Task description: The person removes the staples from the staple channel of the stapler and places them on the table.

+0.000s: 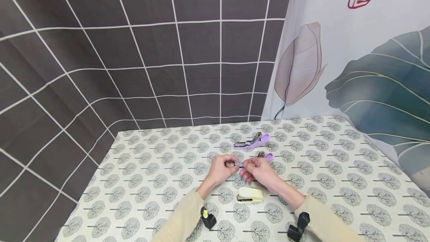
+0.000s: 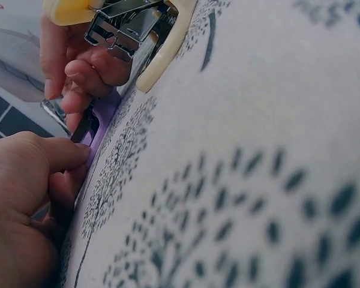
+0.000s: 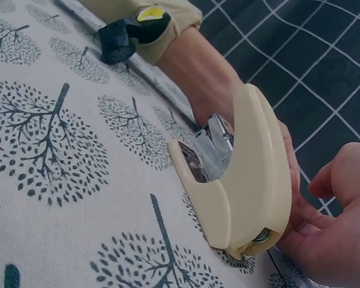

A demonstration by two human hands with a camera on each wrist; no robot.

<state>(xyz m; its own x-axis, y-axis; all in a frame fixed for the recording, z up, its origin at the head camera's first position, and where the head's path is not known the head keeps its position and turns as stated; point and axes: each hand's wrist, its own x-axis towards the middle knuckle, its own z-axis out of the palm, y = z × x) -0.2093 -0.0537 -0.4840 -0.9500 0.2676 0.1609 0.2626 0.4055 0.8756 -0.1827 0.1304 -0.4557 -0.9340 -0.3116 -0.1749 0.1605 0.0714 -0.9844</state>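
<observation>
Two purple staplers lie at the middle of the table. My left hand point(image 1: 221, 168) pinches the front end of the nearer purple stapler point(image 1: 270, 157), whose purple base point(image 2: 106, 111) shows in the left wrist view. My right hand point(image 1: 260, 171) is over the same stapler, its fingertips pinching a thin silver strip point(image 1: 239, 163) close to the left fingertips. Whether that strip is loose or part of the stapler, I cannot tell. Most of the nearer stapler is hidden by the hands. Just behind lies the farther purple stapler point(image 1: 252, 143), its top swung up and its metal channel exposed.
A cream-yellow stapler point(image 1: 250, 195) lies between my forearms, nearer to me than the hands; it looms large in the right wrist view. A tree-print cloth point(image 1: 151, 197) covers the table. A dark grid curtain point(image 1: 201, 47) and a white leaf-print curtain point(image 1: 302, 85) hang behind.
</observation>
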